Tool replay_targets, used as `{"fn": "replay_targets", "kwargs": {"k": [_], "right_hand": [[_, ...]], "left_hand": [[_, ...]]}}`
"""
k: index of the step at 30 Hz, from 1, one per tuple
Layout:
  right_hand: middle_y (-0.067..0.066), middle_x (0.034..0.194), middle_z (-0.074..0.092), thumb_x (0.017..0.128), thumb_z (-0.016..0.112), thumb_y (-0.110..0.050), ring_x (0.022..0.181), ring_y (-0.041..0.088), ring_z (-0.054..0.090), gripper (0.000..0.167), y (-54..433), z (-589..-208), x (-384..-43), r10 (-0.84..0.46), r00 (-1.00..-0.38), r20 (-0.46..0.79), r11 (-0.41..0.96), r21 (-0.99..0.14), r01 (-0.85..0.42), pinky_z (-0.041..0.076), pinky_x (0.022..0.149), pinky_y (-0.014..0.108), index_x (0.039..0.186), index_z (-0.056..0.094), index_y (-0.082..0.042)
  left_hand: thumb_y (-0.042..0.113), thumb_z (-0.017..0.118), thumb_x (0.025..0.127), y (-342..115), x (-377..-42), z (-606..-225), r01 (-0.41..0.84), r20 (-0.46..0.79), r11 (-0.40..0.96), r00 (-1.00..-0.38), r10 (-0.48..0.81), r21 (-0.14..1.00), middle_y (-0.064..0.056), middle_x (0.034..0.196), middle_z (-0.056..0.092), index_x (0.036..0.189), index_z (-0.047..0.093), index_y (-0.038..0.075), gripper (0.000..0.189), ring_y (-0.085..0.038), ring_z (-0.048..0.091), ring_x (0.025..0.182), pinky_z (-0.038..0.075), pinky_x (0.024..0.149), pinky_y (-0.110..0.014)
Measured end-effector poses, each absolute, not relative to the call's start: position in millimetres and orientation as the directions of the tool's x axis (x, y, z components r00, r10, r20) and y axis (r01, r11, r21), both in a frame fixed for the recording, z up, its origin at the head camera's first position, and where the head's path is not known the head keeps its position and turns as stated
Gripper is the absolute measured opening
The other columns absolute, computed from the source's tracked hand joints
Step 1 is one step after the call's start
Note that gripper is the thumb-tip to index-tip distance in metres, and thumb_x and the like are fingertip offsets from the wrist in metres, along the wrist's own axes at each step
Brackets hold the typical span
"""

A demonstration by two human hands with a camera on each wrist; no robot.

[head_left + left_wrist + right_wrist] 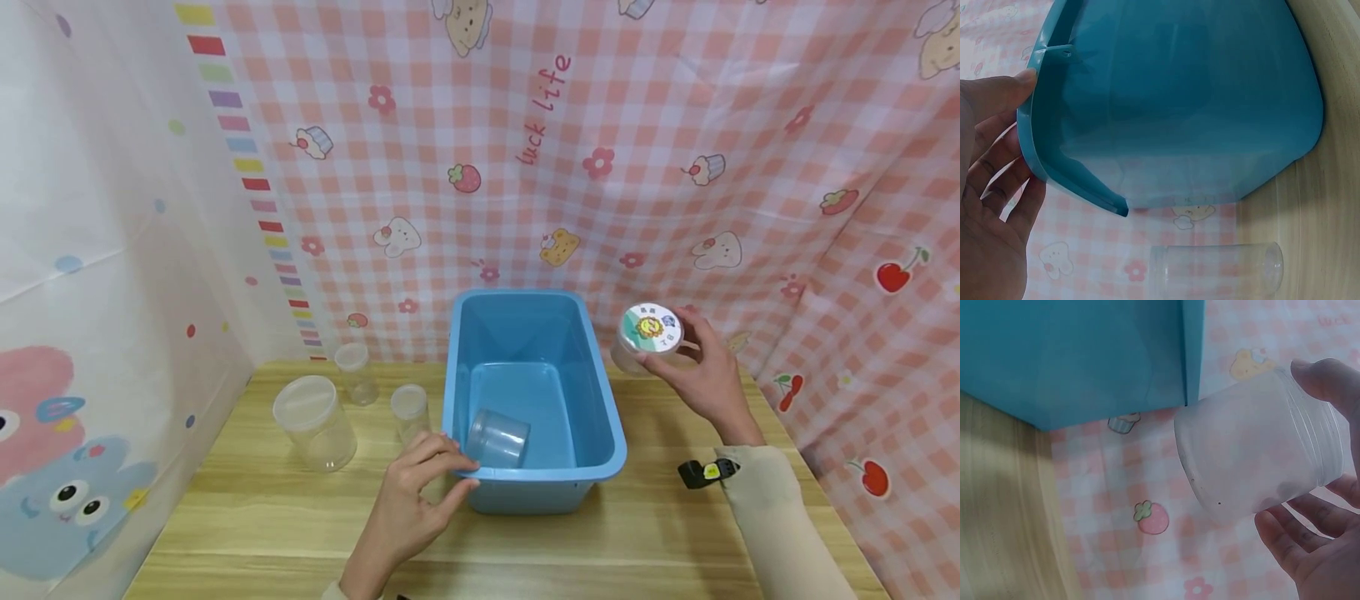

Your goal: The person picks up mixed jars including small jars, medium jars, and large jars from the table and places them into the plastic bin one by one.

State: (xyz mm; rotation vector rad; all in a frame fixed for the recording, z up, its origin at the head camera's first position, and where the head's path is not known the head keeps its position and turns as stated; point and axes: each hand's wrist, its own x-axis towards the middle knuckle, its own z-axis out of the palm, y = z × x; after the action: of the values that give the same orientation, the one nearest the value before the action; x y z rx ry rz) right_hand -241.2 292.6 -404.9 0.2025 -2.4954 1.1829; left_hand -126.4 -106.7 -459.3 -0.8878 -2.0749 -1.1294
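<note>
My right hand (708, 371) holds a clear plastic jar (1254, 447) in the air just right of the blue plastic bin (611, 417). Thumb and fingers go round the jar near its lid (651, 327), which bears a green and white label with a cartoon sun. At the bin's front left corner, my left hand (412, 492) pinches the rim, thumb at the front and fingers over the edge. Inside the bin, a clear jar (498, 439) lies on its side near the front wall. Closest to my left hand stands a small clear jar (410, 408), partly hidden behind the fingers.
A large lidded clear jar (315, 423) and a slim clear jar (357, 375) stand upright on the wooden table (247, 517), left of the bin. Behind the table hangs a pink checked cloth (420, 333). A black device (705, 472) sits at my right sleeve.
</note>
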Motion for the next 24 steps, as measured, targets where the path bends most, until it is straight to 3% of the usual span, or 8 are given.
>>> {"fn": "replay_targets", "kwargs": {"k": [5, 11, 15, 21, 24], "right_hand": [[0.005, 0.139, 0.057, 0.085, 0.086, -0.029, 0.116, -0.001, 0.051, 0.082, 288, -398, -240, 0.021, -0.919, 0.394, 0.610, -0.733, -0.300, 0.047, 0.096, 0.009, 0.155, 0.043, -0.023], [0.004, 0.143, 0.056, 0.083, 0.087, -0.022, 0.118, -0.001, 0.050, 0.083, 284, -394, -240, 0.024, -0.914, 0.405, 0.590, -0.744, -0.314, 0.042, 0.094, 0.002, 0.154, 0.045, -0.022], [0.005, 0.146, 0.055, 0.083, 0.088, -0.024, 0.124, 0.009, 0.052, 0.085, 280, -388, -237, 0.018, -0.913, 0.409, 0.601, -0.734, -0.316, 0.044, 0.096, 0.006, 0.155, 0.043, -0.023], [0.006, 0.147, 0.054, 0.082, 0.088, -0.027, 0.129, 0.022, 0.053, 0.087, 272, -377, -232, -0.010, -0.910, 0.414, 0.610, -0.719, -0.333, 0.048, 0.102, 0.024, 0.156, 0.041, -0.027], [0.005, 0.147, 0.055, 0.082, 0.089, -0.026, 0.128, 0.020, 0.054, 0.087, 269, -373, -229, -0.023, -0.902, 0.432, 0.612, -0.707, -0.354, 0.047, 0.102, 0.019, 0.155, 0.042, -0.026]], "left_hand": [[0.006, 0.089, 0.076, -107, -126, -460, 0.778, 0.754, 0.415, -0.600, 0.268, 0.472, 0.008, 0.096, 0.070, 0.095, 0.078, 0.018, 0.025, -0.018, 0.063, 0.101, 0.049, 0.098, -0.016], [0.005, 0.089, 0.075, -107, -127, -460, 0.781, 0.755, 0.410, -0.598, 0.270, 0.472, 0.007, 0.096, 0.070, 0.095, 0.078, 0.018, 0.026, -0.018, 0.062, 0.100, 0.048, 0.098, -0.015], [0.005, 0.089, 0.076, -107, -127, -459, 0.783, 0.756, 0.410, -0.595, 0.274, 0.467, 0.007, 0.096, 0.070, 0.094, 0.078, 0.018, 0.025, -0.018, 0.062, 0.100, 0.048, 0.099, -0.015], [0.005, 0.089, 0.076, -107, -127, -460, 0.783, 0.756, 0.413, -0.594, 0.275, 0.464, 0.007, 0.096, 0.070, 0.094, 0.078, 0.018, 0.025, -0.017, 0.062, 0.100, 0.048, 0.099, -0.014], [0.005, 0.089, 0.076, -107, -127, -459, 0.783, 0.757, 0.413, -0.593, 0.274, 0.465, 0.007, 0.096, 0.070, 0.094, 0.078, 0.018, 0.025, -0.018, 0.062, 0.100, 0.048, 0.099, -0.014]]}}
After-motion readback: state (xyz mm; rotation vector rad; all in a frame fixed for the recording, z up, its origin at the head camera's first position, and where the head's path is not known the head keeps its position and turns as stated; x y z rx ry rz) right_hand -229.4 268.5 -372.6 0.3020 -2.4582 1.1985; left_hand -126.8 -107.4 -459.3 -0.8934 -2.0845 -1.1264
